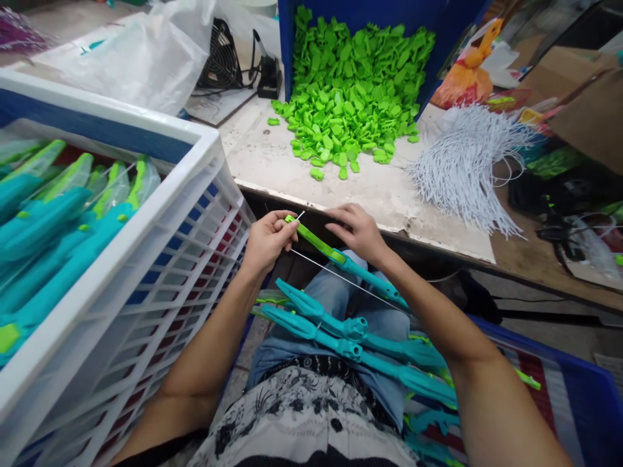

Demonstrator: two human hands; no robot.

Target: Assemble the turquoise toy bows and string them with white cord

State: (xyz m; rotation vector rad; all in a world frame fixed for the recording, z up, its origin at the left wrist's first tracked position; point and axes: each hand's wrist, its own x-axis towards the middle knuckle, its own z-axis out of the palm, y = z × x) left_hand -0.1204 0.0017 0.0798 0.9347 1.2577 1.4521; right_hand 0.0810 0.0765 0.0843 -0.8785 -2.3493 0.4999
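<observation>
My left hand (pixel 270 240) pinches the bright green end of a teal and green plastic toy bow (pixel 318 244), with the tip of a white cord (pixel 335 271) sticking up at the fingertips. From there the cord runs down to the right beside the bow, which slants across my lap and passes under my right forearm. Just above the bow, by the table edge, my right hand (pixel 357 230) has its fingers stretched out and apart, holding nothing. More teal bows (pixel 335 340) lie across my thighs, their right ends partly behind my right arm.
A blue bin (pixel 287 45) on its side spills small green plastic pieces (pixel 341 97) onto the white tabletop (pixel 257 155). A bundle of white cords (pixel 467 168) lies right of it. On my left stands a white crate (pixel 209 143) of bagged bows (pixel 53 214); a black fan (pixel 224 55) is behind.
</observation>
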